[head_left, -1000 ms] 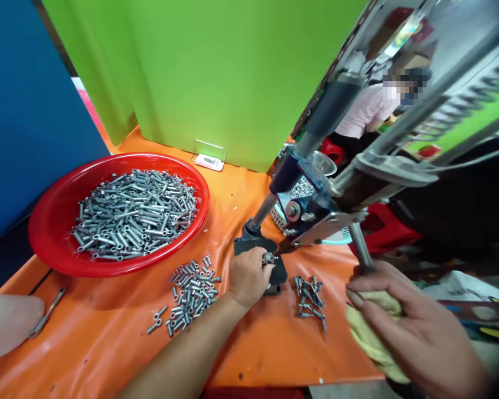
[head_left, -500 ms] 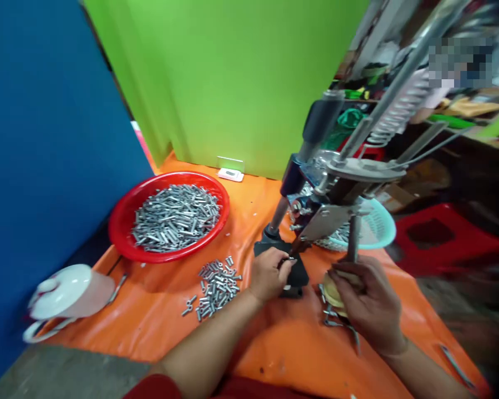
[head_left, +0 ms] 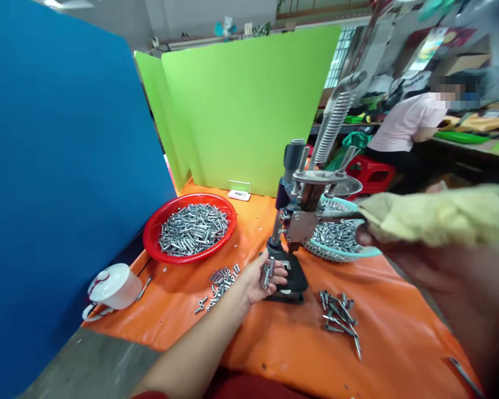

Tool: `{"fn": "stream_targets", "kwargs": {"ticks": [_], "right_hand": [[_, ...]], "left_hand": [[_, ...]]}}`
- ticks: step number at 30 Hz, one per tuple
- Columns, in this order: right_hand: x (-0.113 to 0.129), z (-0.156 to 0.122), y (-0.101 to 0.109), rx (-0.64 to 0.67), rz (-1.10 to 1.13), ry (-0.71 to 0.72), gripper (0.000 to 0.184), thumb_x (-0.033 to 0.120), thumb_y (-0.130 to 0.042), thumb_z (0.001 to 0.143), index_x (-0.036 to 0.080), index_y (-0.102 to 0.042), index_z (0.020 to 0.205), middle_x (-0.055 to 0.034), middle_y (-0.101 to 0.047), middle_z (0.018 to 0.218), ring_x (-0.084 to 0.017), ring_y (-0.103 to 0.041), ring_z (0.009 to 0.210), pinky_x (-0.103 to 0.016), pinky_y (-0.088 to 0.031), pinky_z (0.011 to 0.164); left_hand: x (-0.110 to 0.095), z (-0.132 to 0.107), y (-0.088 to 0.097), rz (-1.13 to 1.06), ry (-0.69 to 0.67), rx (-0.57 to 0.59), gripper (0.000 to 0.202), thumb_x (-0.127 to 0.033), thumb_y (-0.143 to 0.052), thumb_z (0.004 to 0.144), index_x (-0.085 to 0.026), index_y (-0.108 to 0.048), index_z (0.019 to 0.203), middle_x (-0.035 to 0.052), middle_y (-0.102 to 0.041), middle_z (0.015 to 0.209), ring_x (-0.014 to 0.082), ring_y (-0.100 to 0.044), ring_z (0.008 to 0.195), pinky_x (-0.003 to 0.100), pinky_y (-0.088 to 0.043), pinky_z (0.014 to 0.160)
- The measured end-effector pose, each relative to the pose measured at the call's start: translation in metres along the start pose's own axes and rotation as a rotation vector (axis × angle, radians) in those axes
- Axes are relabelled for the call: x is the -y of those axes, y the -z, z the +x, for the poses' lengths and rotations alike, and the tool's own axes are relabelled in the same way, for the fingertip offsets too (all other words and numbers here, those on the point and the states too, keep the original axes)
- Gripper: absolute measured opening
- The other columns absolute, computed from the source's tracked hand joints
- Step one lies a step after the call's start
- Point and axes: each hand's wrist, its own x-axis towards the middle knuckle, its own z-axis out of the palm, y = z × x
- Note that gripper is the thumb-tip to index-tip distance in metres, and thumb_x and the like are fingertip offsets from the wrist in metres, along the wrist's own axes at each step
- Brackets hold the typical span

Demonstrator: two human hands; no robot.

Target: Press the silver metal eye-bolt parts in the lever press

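My left hand (head_left: 260,281) lies palm up beside the press base, fingers loosely curled, with a few short metal tubes (head_left: 268,272) resting in it. At the right, my blurred right hand (head_left: 432,266) is closed on the lever handle (head_left: 436,216), wrapped in pale yellow cloth. The lever joins the hand press (head_left: 305,226), whose tool stands above the black base (head_left: 293,280). A loose pile of similar small metal parts (head_left: 222,282) lies left of my left hand. Longer metal pieces (head_left: 339,313) are heaped right of the base.
A red basin (head_left: 149,235) full of metal parts stands behind on the orange table cover (head_left: 283,343). Behind the press is a turquoise basket (head_left: 374,252) of parts. A lidded white mug (head_left: 122,288) is at left. Another person (head_left: 403,124) sits at the back right.
My right hand has raised the lever from near the table to about level. My left hand has drawn back from under the tool and turned palm up. The view has tilted up.
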Motion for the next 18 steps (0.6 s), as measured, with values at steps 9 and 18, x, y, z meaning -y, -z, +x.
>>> {"fn": "stream_targets", "kwargs": {"ticks": [9, 18], "right_hand": [[-0.040, 0.013, -0.019, 0.025, 0.268, -0.360, 0.050, 0.057, -0.059, 0.076, 0.022, -0.051, 0.111, -0.0015, -0.056, 0.062, -0.014, -0.056, 0.056, -0.028, -0.045, 0.056], [-0.120, -0.063, 0.023, 0.074, 0.071, -0.562, 0.054, 0.052, -0.073, 0.065, 0.014, -0.063, 0.103, -0.0038, -0.059, 0.075, -0.011, -0.056, 0.069, -0.021, -0.050, 0.064]], "left_hand": [[-0.088, -0.060, 0.008, 0.349, -0.461, -0.250, 0.051, -0.063, -0.046, 0.082, -0.015, -0.059, 0.092, 0.0048, -0.059, 0.075, 0.0099, -0.052, 0.057, 0.017, -0.033, 0.042], [-0.126, -0.076, 0.044, 1.267, -1.182, -0.811, 0.040, -0.039, -0.063, 0.074, -0.015, -0.058, 0.106, 0.0094, -0.063, 0.103, 0.0236, -0.059, 0.098, 0.040, -0.046, 0.089]]}}
